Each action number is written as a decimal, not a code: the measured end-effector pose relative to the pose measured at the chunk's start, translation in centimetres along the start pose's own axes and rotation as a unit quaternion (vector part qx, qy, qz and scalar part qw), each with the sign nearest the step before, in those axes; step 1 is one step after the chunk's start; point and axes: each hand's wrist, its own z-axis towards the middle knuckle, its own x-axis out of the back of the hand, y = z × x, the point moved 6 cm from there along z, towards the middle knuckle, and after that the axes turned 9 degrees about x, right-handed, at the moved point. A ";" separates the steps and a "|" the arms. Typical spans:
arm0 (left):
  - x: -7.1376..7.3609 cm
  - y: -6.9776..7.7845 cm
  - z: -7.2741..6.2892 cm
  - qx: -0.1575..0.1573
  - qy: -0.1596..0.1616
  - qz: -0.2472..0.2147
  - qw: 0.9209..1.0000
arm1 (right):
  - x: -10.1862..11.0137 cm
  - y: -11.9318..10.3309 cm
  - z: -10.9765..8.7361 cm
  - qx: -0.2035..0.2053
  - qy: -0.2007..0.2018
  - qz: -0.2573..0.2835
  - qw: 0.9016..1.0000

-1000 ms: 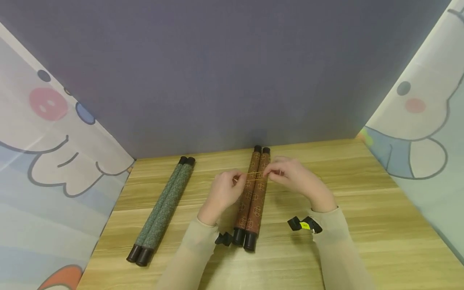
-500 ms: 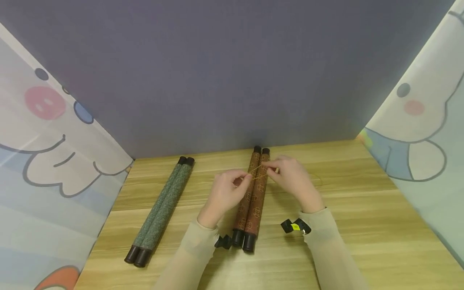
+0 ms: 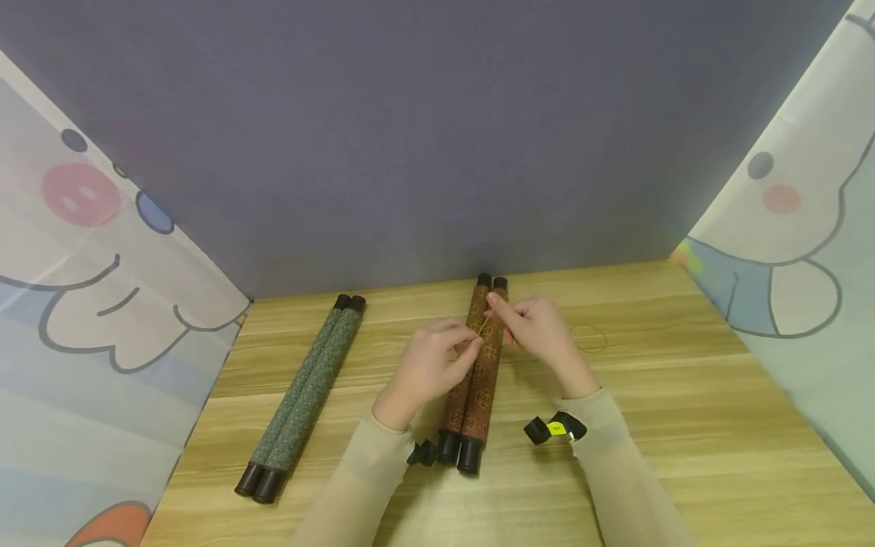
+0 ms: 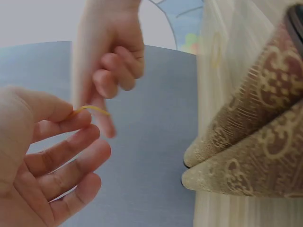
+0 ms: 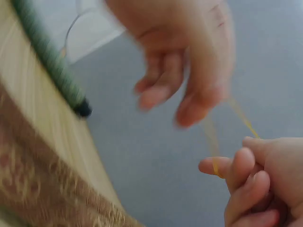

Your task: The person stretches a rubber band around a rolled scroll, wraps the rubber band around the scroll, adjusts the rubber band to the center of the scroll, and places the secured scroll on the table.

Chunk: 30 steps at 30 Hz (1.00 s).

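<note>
A thin yellow rubber band (image 3: 484, 327) is stretched between my two hands, above a pair of brown patterned rods (image 3: 481, 380) with black end caps. My left hand (image 3: 431, 365) pinches one end between thumb and index finger; its other fingers are loosely bent in the left wrist view. Round the index finger of my right hand (image 3: 543, 334) loops the band's other end, and one strand (image 5: 246, 124) runs towards that thumb. The right hand's remaining fingers are curled in. Both hands overlap the brown pair in the head view.
A matching green pair of rods (image 3: 311, 387) lies at the left of the wooden table (image 3: 683, 425). Another thin yellow loop (image 3: 590, 338) lies on the tabletop, right of my right hand. A grey panel (image 3: 437, 152) stands behind, with cartoon-printed sheets (image 3: 779, 251) at both sides.
The band was first level between my hands and is now slanted, its right end higher. My right hand has shifted slightly left and turned, thumb upward. The loop behind it has come into sight.
</note>
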 end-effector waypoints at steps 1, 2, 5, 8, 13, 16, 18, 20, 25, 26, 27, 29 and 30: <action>-0.2 0.0 0.0 -0.002 -0.003 0.010 1.000 | -0.1 0.0 0.0 -0.006 -0.004 0.028 1.000; -0.3 -0.1 0.0 -0.001 -0.005 0.019 1.000 | -0.2 0.1 0.1 -0.011 -0.012 0.054 0.998; -0.5 -0.5 -0.1 0.016 -0.008 0.028 0.999 | -0.5 -0.1 0.1 -0.021 -0.035 0.122 0.992; -0.6 -1.0 -0.2 0.036 0.000 0.024 0.999 | -0.8 -0.6 0.1 -0.008 -0.072 0.158 0.985; -0.3 -1.1 -0.2 0.036 0.026 0.007 0.999 | -1.2 -1.6 0.1 0.041 -0.115 0.165 0.979; -0.1 -0.8 0.0 0.023 0.047 0.005 0.999 | -1.3 -1.8 0.1 0.064 -0.123 0.155 0.978; -0.1 -0.6 0.0 0.016 0.055 0.002 0.998 | -1.4 -1.9 0.0 0.081 -0.127 0.140 0.979; -0.3 -0.4 0.1 0.016 0.051 0.000 0.999 | -1.5 -1.9 -0.1 0.092 -0.128 0.126 0.979; -0.8 -0.4 0.1 0.028 0.017 0.009 0.999 | -1.7 -2.0 -0.2 0.107 -0.126 0.106 0.981; -0.8 -0.4 0.1 0.032 0.010 0.011 0.999 | -1.8 -2.0 -0.2 0.108 -0.126 0.104 0.981; -0.8 -0.4 0.1 0.036 0.005 0.010 0.999 | -1.8 -2.0 -0.2 0.109 -0.125 0.101 0.981; -0.9 -0.5 0.1 0.041 -0.004 0.008 0.999 | -1.7 -2.1 -0.3 0.110 -0.123 0.096 0.982; -0.9 -0.5 0.1 0.043 -0.008 0.007 0.999 | -1.6 -2.1 -0.3 0.109 -0.122 0.093 0.982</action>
